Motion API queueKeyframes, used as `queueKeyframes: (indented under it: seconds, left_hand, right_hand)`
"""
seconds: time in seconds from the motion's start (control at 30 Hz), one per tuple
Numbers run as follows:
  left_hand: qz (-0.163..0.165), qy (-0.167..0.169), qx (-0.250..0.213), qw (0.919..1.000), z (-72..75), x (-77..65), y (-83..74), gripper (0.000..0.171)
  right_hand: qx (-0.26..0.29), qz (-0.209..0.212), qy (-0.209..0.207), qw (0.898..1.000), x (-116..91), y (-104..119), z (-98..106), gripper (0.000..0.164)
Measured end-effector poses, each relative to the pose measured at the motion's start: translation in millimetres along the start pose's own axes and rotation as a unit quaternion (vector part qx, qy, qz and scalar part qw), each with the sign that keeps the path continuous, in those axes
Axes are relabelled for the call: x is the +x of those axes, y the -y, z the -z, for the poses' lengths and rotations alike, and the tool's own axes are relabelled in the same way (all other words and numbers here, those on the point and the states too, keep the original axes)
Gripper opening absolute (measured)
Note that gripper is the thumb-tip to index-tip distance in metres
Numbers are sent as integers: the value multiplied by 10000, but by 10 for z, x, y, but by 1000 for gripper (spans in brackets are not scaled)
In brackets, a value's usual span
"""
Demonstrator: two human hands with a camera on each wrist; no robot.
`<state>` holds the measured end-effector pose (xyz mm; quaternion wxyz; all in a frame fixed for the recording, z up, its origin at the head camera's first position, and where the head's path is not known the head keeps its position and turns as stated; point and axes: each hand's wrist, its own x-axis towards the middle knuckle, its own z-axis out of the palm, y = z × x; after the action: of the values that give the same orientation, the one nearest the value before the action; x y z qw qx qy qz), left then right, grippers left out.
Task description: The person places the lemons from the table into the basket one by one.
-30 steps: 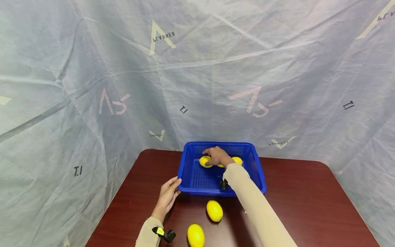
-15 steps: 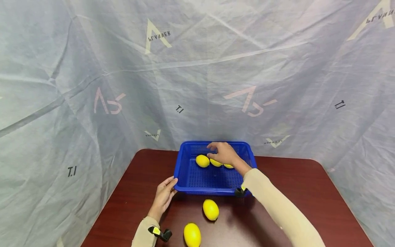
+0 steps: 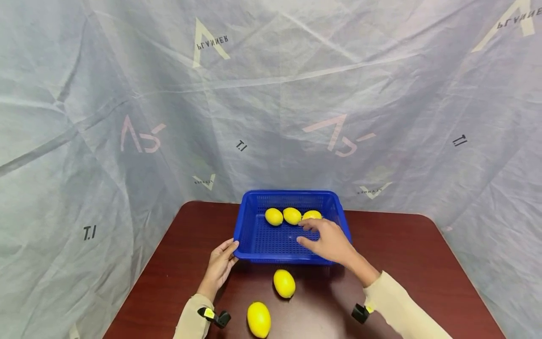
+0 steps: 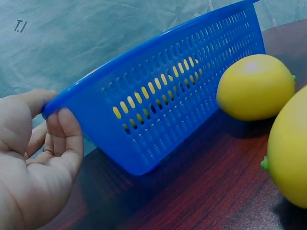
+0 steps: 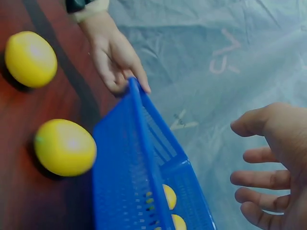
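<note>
A blue perforated plastic basket (image 3: 288,258) stands on the table, three yellow lemons lying in a row near its back wall: a left one (image 3: 274,217), a middle one (image 3: 292,215) and a right one (image 3: 312,214). My left hand (image 3: 219,264) pinches the basket's front left corner, thumb over the rim (image 4: 103,67) and fingers beneath. Above the basket's front right part hovers my right hand (image 3: 330,240), holding nothing, its fingers spread apart in the right wrist view. In front of the basket two more lemons lie on the table, one close (image 3: 284,284) and one nearer me (image 3: 259,320).
The dark red-brown wooden table (image 3: 406,268) extends to both sides of the basket. Behind it hangs a grey printed sheet (image 3: 271,117), right by the basket's back edge. Both wrists carry small black cameras.
My right hand has drawn back from over the lemons in the basket toward the front right, uncovering all three. My left hand keeps its hold on the corner. The head view has shifted slightly.
</note>
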<state>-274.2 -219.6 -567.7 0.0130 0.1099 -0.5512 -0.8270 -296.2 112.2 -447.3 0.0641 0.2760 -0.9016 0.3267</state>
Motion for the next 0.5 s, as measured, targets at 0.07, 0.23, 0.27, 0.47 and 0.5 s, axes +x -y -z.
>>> queueKeyframes:
  seconds: [0.07,0.23,0.27,0.47,0.5]
  left_hand:
    - [14,-17,-21,10000,-2,-1,-11,42]
    - [25,-28,-95,9999,-2,4,-10,41]
    - [26,-23,-115,9999,-3,6,-7,42]
    - [-17,-40,-147,9999,-6,14,23,44]
    - [-24,-45,-129,9999,-6,11,30,44]
  right_hand:
    - [-29,26,-37,10000,-116,24,-18,40]
    - [-67,69,-120,9999,-366,78,-127,40]
    - [-59,76,-145,9998,-408,87,-159,40]
    - [-145,142,-167,9997,-617,121,-417,41]
    - [-163,119,-134,9997,-643,122,-466,41]
